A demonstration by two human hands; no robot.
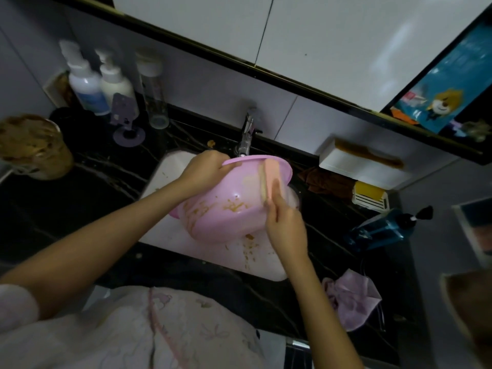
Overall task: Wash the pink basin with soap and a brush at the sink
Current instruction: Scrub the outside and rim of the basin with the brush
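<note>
View from above of a person at a white sink (170, 171) set in a black marbled desk (93, 182). Both bare forearms reach forward from the near edge.

The pink basin (226, 217) is held tilted over the middle of the sink, its rim at the far side just below the tap (246, 137) and its rounded side facing up. Yellowish smears streak its wall, and similar flecks dot the sink floor beneath it.

The left grip (205, 170) comes in from the near left, arm stretched out, and curls round the basin's far left rim. The right grip (283, 219) comes in from the near right, wrist bent slightly, fingers wrapped round the near end of a pink brush (271, 179). The brush lies along the basin's right side, pale bristles pressed against the wall.

On the desk, white bottles (87, 86) stand at the far left. To the right of the sink are a brown cloth (327, 182), a yellow soap (370, 194) in a white dish, a blue bottle (386, 230) on its side, and, nearer, a pink cloth (351, 299).
</note>
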